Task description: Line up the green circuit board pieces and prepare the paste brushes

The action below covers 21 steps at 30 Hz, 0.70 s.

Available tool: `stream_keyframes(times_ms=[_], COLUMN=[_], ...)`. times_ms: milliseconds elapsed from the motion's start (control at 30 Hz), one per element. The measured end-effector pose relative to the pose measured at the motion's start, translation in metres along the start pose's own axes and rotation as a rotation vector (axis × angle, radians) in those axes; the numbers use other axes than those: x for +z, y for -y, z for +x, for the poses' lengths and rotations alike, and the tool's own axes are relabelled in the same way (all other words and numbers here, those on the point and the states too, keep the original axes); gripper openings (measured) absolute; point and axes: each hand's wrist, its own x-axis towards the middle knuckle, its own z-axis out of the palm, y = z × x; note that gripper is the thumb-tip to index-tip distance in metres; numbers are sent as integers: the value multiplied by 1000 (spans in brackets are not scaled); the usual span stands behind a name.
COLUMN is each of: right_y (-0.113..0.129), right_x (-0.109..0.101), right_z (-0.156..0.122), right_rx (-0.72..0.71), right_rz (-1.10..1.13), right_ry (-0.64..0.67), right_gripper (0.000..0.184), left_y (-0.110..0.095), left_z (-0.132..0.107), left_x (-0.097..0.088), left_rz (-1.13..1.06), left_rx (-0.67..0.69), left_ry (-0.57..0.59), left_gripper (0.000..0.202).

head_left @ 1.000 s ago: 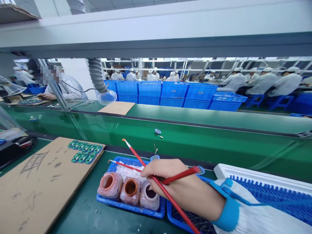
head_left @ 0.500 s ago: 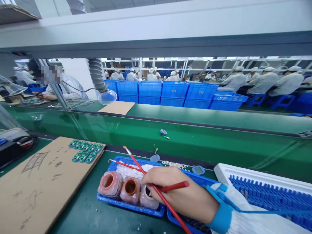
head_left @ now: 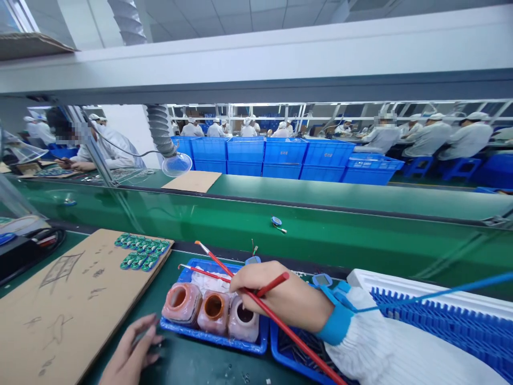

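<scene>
Now left hand point(head_left: 130, 350) newly in view, loosely open; right hand point(head_left: 280, 294) gripping red brushes point(head_left: 296, 337); blue tray point(head_left: 212, 340) holding three jars point(head_left: 212, 313).

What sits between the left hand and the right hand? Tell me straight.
In the head view, a blue tray holding three wide-mouthed jars lies between the left hand and the right hand.

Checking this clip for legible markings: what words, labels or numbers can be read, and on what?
Nothing here can be quoted.
Blue crates: small reddish print on the fronts, too small to read.
Cardboard sheet: hand-drawn pen marks, too scrawled to read as text.
</scene>
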Motion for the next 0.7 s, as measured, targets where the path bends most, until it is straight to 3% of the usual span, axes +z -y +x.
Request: stream_keyframes(times_ms=[100,200,300,400,500,700], right_y=[1,2,2,3,4,4], right_x=[-2,-3,-4,-4,-3,0], right_z=[3,5,6,6,4,2], right_rx=[-40,-30,-28,-36,-58,-65], right_rz=[7,11,21,53,56,75], right_ry=[98,102,118,114,112,81], right_gripper=[38,37,34,36,36,37], left_y=[-20,-25,-22,-18,-13,-2], left_z=[18,24,22,22,21,15], left_x=[12,23,25,20,15,14], left_rz=[77,94,-9,-118,-199,-257], left_rx=[79,118,96,-14,-128,-101], left_ry=[82,131,134,196,185,228], left_gripper=[60,57,56,53,50,50])
